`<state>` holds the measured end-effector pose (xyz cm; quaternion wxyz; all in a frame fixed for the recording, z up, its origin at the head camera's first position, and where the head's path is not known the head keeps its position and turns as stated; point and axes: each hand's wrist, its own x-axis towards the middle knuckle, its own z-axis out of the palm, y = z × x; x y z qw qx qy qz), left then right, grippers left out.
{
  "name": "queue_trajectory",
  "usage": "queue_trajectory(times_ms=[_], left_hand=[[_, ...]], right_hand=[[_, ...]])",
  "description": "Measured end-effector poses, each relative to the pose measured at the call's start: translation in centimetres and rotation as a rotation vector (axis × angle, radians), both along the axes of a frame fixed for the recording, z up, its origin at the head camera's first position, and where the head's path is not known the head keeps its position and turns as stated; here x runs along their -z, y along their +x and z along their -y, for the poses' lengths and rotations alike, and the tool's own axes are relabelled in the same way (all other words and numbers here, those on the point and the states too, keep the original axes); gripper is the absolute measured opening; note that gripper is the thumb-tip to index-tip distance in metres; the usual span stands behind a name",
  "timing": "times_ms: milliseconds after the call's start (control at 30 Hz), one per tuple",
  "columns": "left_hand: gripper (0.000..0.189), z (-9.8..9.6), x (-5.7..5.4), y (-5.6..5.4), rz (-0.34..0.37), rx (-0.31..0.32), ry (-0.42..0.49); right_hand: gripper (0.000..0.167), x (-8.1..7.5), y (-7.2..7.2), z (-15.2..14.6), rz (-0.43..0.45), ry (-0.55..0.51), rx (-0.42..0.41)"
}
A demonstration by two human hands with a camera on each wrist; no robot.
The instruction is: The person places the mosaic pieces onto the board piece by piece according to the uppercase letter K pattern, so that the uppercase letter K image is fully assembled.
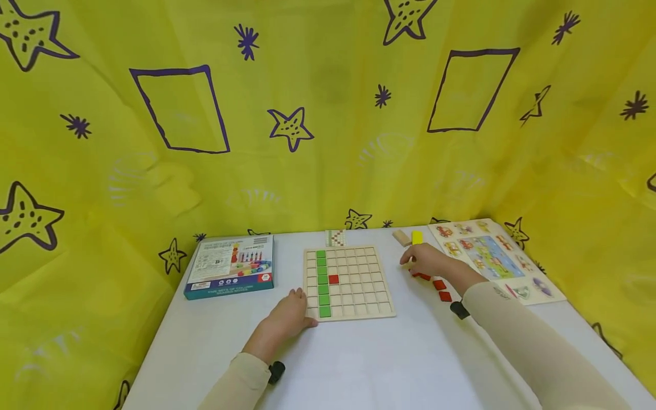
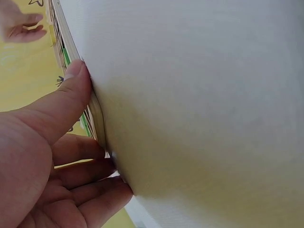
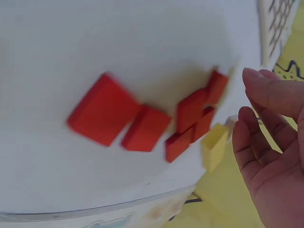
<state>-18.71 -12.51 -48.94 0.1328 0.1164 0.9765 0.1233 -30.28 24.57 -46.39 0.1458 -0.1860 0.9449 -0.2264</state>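
Observation:
A wooden grid board (image 1: 362, 288) lies on the table with a column of green tiles (image 1: 323, 289) near its left side and one red tile (image 1: 333, 279) beside that column. My left hand (image 1: 289, 313) holds the board's near left corner, thumb on the front edge and fingers along the left side. Over the loose red tiles (image 3: 104, 111) on the right, my right hand (image 1: 430, 262) hovers with fingers loosely bent. Between its thumb and fingers (image 3: 244, 137) I see nothing. A yellow block (image 1: 417, 237) stands just behind this hand.
A small patterned card (image 1: 335, 238) lies behind the board. At the left is a teal-edged box (image 1: 230, 266); at the right, a picture puzzle board (image 1: 494, 259). A plain wooden piece (image 1: 401, 237) sits near the yellow block. A yellow curtain (image 1: 328, 171) surrounds the table.

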Motion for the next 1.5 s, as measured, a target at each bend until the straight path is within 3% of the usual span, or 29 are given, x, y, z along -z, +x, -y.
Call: queue_trajectory(times_ms=[167, 533, 767, 1100, 1500], left_hand=[[0.086, 0.2, 0.1, 0.1, 0.002, 0.005, 0.014], [0.086, 0.3, 0.1, 0.1, -0.013, 0.008, 0.021], [0.086, 0.3, -0.3, 0.0, -0.021, 0.020, 0.011], [0.085, 0.3, -0.5, 0.0, -0.026, 0.018, 0.003], [0.086, 0.3, 0.1, 0.2, -0.005, 0.006, 0.026]], right_hand=[[0.029, 0.9, 0.1, -1.1, 0.031, 0.037, -0.017], [0.016, 1.4, -0.1, -1.1, -0.065, 0.077, -0.061], [0.015, 0.5, -0.1, -0.2, -0.070, 0.020, -0.103], [0.014, -1.2, -0.9, 2.0, -0.035, -0.085, -0.052], [0.016, -2.5, -2.0, 5.7, -0.048, -0.177, -0.103]])
